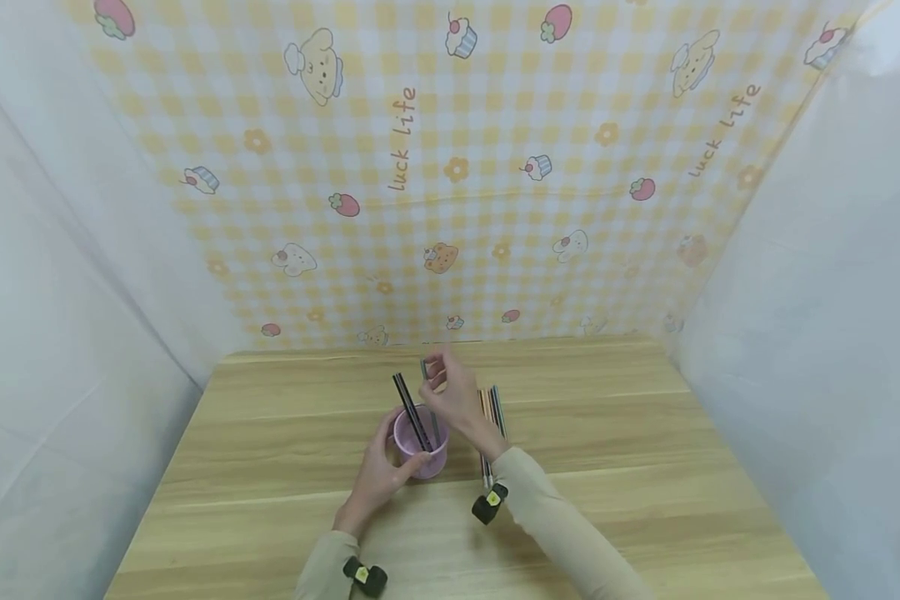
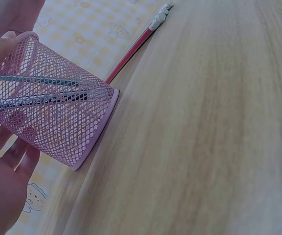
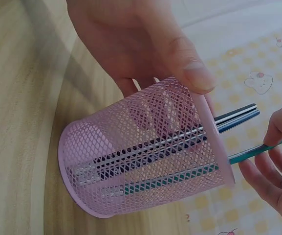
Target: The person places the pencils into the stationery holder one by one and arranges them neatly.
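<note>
A pink mesh pen cup (image 1: 429,468) stands upright on the table. My left hand (image 1: 377,473) grips it from the left side, thumb near the rim in the right wrist view. Inside lean a couple of dark pencils (image 3: 236,119), their silvery ends at the cup's bottom. Above the opening, my right hand (image 1: 456,395) pinches a green pencil (image 3: 250,152) by its upper part. The green pencil's lower end is inside the cup, close to the bottom. Just right of the cup, several loose pencils (image 1: 497,410) lie side by side, partly covered by the right wrist.
The wooden table (image 1: 285,442) meets a yellow checked cloth (image 1: 495,275) at the back. White sheets hang at the left (image 1: 60,333) and right (image 1: 817,333). A red pencil (image 2: 131,53) lies beyond the cup in the left wrist view.
</note>
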A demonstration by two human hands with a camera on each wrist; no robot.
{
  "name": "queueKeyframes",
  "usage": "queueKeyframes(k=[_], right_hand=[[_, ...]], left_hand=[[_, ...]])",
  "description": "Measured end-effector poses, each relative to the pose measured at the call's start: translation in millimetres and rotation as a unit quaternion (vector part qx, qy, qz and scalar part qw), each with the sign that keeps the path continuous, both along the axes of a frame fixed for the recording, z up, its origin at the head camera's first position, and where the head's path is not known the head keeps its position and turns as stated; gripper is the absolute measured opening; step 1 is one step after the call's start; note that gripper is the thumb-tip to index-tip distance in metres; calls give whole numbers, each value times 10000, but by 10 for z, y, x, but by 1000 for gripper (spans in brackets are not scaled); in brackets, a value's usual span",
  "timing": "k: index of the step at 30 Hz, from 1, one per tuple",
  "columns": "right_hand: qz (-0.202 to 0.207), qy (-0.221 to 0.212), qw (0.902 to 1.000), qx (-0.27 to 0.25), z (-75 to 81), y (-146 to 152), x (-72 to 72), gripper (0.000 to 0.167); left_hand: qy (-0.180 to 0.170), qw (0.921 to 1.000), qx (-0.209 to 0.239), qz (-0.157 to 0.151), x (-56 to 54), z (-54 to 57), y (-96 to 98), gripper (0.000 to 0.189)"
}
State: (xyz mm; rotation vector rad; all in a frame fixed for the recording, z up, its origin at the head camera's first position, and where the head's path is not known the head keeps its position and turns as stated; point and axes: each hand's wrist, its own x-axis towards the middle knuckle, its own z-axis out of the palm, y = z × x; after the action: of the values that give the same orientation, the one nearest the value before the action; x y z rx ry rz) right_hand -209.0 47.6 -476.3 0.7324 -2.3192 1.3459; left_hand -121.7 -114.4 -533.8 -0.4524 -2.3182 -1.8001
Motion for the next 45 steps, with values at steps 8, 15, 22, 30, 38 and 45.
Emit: queueKeyframes(k=[8, 15, 22, 30, 38, 45], right_hand=[[-65, -294, 9995, 95, -64, 60, 38, 38], [-491, -589, 9970, -40, -80, 139, -8, 38], [-903, -965, 9905, -382, -46, 266, -75, 36], [-1275, -1021, 9843, -670, -113, 429, -210, 40], [-1637, -1467, 9738, -592, -196, 586, -276, 45], [-1769, -1892, 9637, -649, -313, 716, -336, 43]], left_hand=[[129, 9998, -96, 152, -118, -328, -7, 82], [138, 9998, 47, 106, -115, -340, -25, 79], [54, 9999, 40, 98, -108, -354, -20, 79], [141, 9998, 1, 124, -104, -373, -11, 80], [81, 9998, 74, 142, 7, -103, 34, 80], [66, 9998, 108, 139, 28, 20, 27, 78]])
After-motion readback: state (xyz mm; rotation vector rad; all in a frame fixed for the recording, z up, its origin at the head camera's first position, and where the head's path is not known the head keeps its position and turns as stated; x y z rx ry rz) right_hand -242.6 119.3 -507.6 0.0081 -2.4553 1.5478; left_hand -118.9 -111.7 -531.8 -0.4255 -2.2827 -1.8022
